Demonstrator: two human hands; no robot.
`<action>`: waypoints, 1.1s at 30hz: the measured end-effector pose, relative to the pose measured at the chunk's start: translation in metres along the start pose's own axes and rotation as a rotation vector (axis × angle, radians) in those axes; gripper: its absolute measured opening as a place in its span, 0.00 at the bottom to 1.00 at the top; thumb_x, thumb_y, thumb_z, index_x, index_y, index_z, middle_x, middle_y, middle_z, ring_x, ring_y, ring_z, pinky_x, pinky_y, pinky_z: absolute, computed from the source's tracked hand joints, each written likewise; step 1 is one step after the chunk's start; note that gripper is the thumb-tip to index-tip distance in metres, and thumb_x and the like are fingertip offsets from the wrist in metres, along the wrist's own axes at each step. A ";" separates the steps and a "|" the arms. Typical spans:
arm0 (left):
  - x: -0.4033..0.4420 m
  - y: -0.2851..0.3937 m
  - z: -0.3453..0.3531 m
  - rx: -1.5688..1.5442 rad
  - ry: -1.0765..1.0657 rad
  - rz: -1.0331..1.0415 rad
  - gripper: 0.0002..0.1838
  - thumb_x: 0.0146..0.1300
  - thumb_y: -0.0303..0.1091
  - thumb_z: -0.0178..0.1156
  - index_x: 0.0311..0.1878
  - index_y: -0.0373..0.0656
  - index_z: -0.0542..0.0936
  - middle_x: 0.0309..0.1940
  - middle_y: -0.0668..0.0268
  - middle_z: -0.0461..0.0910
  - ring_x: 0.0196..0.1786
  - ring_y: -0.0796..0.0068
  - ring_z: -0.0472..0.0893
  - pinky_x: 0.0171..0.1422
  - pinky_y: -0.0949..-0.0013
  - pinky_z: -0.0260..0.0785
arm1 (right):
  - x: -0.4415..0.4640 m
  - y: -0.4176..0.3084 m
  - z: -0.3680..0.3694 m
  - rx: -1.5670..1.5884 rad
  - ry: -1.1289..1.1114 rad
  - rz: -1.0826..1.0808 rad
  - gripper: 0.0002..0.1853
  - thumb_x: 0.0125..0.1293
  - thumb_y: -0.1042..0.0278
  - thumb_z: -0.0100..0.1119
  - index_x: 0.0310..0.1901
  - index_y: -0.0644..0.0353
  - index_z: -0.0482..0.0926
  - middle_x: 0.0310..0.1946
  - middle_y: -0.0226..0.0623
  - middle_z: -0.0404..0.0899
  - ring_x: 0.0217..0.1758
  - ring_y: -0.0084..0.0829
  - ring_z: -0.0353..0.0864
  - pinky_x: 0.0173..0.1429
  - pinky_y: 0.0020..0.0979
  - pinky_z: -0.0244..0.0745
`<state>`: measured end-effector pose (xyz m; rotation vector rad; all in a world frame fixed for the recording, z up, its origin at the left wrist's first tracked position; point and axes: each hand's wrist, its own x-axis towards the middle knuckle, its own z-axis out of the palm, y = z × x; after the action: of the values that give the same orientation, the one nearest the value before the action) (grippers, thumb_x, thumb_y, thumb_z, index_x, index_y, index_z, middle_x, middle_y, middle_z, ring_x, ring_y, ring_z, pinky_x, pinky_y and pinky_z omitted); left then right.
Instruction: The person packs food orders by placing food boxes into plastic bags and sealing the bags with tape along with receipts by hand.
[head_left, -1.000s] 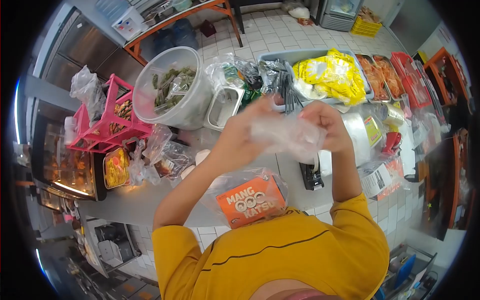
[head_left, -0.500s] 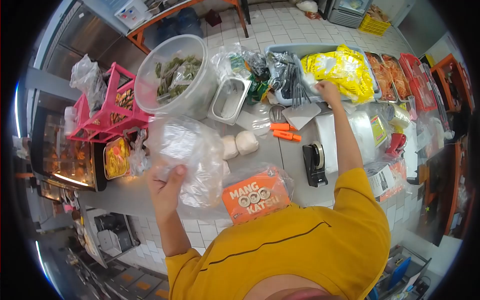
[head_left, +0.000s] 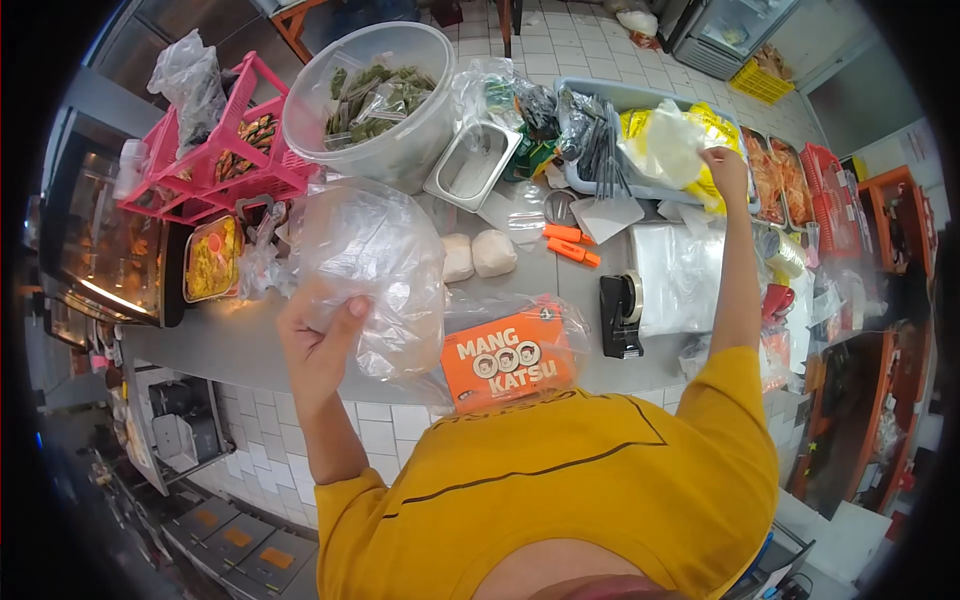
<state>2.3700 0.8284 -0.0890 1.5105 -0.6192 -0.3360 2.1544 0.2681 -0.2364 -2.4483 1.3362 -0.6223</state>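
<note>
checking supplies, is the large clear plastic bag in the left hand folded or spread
Spread: the large clear plastic bag billows wide, gripped by the left hand.

Mustard-yellow shirt (head_left: 560, 490), short sleeves (head_left: 352, 490), thin dark angular line (head_left: 470, 482) across front, dark lettering (head_left: 525, 402) partly readable; left hand (head_left: 325, 335), right hand (head_left: 727, 170) bare.

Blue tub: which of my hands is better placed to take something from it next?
Your right hand, I'd say: it is at the blue tub, beside the white plastic. Your left hand is well away, gripping the clear bag.
</note>
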 end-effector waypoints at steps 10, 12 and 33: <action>-0.002 0.005 -0.002 0.037 -0.098 -0.039 0.08 0.57 0.29 0.63 0.38 0.36 0.80 0.32 0.70 0.80 0.36 0.84 0.75 0.42 0.79 0.66 | 0.006 0.016 -0.015 -0.260 -0.104 0.034 0.18 0.54 0.50 0.62 0.33 0.59 0.83 0.29 0.44 0.82 0.34 0.41 0.82 0.40 0.37 0.74; -0.003 0.005 -0.003 0.015 -0.109 -0.027 0.08 0.57 0.29 0.63 0.39 0.36 0.80 0.32 0.70 0.80 0.36 0.84 0.75 0.42 0.79 0.66 | -0.005 0.014 -0.019 -0.429 -0.197 -0.009 0.17 0.54 0.51 0.62 0.33 0.59 0.84 0.29 0.44 0.82 0.34 0.42 0.81 0.40 0.37 0.74; -0.014 0.002 0.046 0.727 -0.332 0.914 0.16 0.44 0.35 0.67 0.39 0.49 0.78 0.40 0.70 0.75 0.49 0.63 0.71 0.59 0.51 0.55 | -0.240 -0.276 -0.053 1.174 -0.971 -0.259 0.22 0.49 0.76 0.63 0.49 0.66 0.75 0.50 0.35 0.74 0.51 0.25 0.74 0.52 0.27 0.70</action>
<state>2.3324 0.7989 -0.0918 1.6606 -1.7399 0.4043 2.2127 0.6160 -0.1256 -1.4997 0.1228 -0.0978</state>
